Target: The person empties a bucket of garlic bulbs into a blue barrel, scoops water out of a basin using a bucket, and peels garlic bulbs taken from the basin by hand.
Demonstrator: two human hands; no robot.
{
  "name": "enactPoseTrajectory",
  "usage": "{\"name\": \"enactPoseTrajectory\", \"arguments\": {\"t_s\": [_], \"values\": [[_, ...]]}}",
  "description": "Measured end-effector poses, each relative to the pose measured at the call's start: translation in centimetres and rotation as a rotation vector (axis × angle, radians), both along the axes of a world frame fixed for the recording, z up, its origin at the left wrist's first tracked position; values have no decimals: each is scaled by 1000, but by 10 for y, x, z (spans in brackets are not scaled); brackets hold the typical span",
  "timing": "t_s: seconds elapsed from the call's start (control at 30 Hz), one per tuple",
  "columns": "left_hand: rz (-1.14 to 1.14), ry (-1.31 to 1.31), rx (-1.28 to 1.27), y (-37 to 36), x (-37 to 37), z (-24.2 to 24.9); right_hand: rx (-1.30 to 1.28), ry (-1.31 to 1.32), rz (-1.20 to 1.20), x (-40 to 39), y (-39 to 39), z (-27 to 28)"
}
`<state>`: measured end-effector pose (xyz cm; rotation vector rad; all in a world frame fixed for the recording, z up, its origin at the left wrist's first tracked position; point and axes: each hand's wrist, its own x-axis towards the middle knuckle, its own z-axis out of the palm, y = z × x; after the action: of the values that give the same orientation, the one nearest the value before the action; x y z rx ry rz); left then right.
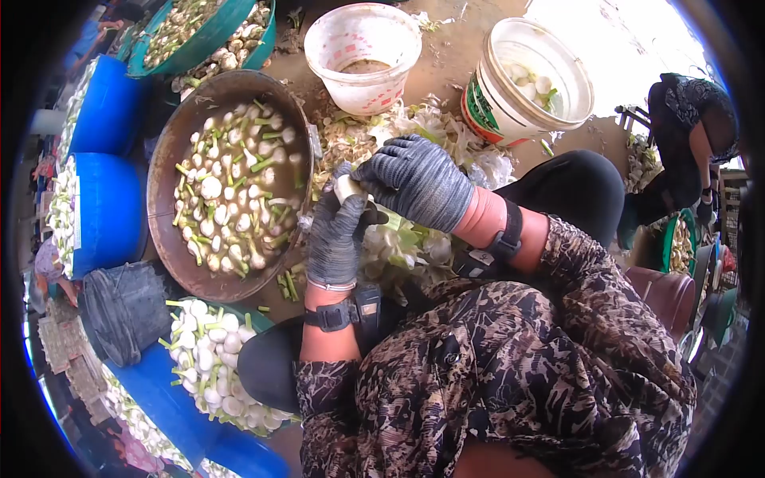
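Note:
My left hand (336,239), in a grey glove, is closed around a pale garlic bulb (347,188). From the other side my right hand (418,182), gloved too, has its bent fingers pressed on the same bulb. Only part of the bulb shows between the fingers. Below both hands lies a heap of peeled garlic skins (414,247). To the left, close to my left hand, a wide brown basin (163,239) holds murky water with many trimmed bulbs floating in it.
A white tub (351,89) and a white bucket (478,119) with some bulbs in water stand ahead. Peeled bulbs (215,358) are piled by my left knee, near a dark bucket (119,307). Blue barrels (107,215) line the left. Another person (689,135) bends at right.

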<state>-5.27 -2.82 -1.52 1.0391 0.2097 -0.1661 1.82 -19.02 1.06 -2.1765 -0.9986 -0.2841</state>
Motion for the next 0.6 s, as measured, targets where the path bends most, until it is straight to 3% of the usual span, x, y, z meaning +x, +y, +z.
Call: {"name": "enactPoseTrajectory", "arguments": {"t_s": [0.03,0.1,0.13,0.23,0.3,0.37,0.47,0.6], "values": [[3,3,3,5,0,-1,-35,46,-12,0,1,-1],[-157,-60,479,10,4,3,-7,59,-36,-1,1,4],[-210,-125,504,8,4,4,-12,140,-79,0,2,4],[-157,-225,483,3,2,4,45,351,-110,-1,-4,2],[-163,-160,497,8,0,-4,174,494,-73,-3,-11,7],[-151,-51,277,10,2,-12,191,430,-42,-5,-14,8],[-199,19,201,8,1,-9,87,187,-43,-8,-14,8],[-314,181,196,2,2,18,-34,218,-123,-8,-10,5]]}}
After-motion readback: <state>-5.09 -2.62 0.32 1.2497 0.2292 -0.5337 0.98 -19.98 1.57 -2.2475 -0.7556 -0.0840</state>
